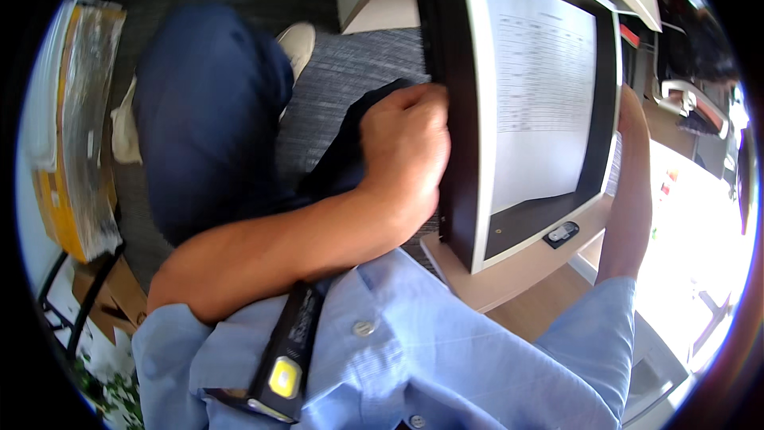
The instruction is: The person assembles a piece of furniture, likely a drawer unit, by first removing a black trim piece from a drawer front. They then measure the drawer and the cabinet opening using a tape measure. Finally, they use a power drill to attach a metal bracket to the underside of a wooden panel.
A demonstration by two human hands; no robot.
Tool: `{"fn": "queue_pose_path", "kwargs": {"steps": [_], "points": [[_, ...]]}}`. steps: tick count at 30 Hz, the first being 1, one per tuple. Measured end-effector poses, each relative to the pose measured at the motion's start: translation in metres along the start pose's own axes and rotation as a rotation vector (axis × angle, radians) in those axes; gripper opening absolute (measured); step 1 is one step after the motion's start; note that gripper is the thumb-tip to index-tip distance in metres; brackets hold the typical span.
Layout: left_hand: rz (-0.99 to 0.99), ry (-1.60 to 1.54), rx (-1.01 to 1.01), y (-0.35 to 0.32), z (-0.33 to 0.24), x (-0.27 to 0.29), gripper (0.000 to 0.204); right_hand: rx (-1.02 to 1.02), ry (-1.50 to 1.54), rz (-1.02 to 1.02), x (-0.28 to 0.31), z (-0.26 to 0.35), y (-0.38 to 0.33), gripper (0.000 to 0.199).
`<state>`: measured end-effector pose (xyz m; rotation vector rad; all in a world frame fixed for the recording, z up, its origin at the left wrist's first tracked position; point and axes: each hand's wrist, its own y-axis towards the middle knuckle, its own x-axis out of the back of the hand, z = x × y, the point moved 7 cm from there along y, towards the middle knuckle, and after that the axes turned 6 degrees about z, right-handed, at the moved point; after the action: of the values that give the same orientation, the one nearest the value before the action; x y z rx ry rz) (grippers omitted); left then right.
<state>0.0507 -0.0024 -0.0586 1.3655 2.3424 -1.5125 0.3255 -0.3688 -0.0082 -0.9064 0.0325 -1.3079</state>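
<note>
Gripping the monitor from both sides: my left hand is curled closed against its dark left edge, fingers wrapped behind the bezel. My right hand lies along the right edge; its fingers are apparently hidden behind the frame, so their spread cannot be determined. A white document shows on the screen.

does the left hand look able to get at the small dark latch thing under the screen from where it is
Probably not directly. The left hand grips the monitor's left edge, while the small dark piece sits on the ledge below its lower right corner. The monitor's frame lies between; the right hand is nearer.
</note>
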Motion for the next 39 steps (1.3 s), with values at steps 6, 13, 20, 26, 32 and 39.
{"fn": "queue_pose_path", "kwargs": {"steps": [6, 13, 20, 26, 32, 39], "points": [[0.055, -0.058, 0.160, -0.007, -0.013, -0.004, 0.010, 0.052, 0.018, 0.043, 0.004, 0.006, 0.005, 0.032], [0.059, -0.007, 0.138, -0.008, -0.016, -0.006, 0.025, -0.058, 0.195, 0.043, -0.003, 0.006, -0.001, 0.035], [0.095, 0.038, 0.189, 0.004, -0.009, 0.006, 0.016, -0.134, 0.218, 0.212, 0.004, -0.029, 0.018, 0.047], [0.232, 0.100, -0.005, 0.018, -0.005, 0.014, 0.018, -0.121, 0.017, 0.091, -0.014, -0.008, -0.006, 0.048], [0.328, -0.162, 0.073, 0.025, 0.016, 0.005, 0.025, -0.193, 0.063, 0.089, 0.000, -0.039, 0.017, 0.050], [0.456, 0.003, -0.018, 0.030, 0.018, 0.002, 0.029, -0.173, 0.004, 0.067, -0.006, -0.025, 0.001, 0.050]]}}
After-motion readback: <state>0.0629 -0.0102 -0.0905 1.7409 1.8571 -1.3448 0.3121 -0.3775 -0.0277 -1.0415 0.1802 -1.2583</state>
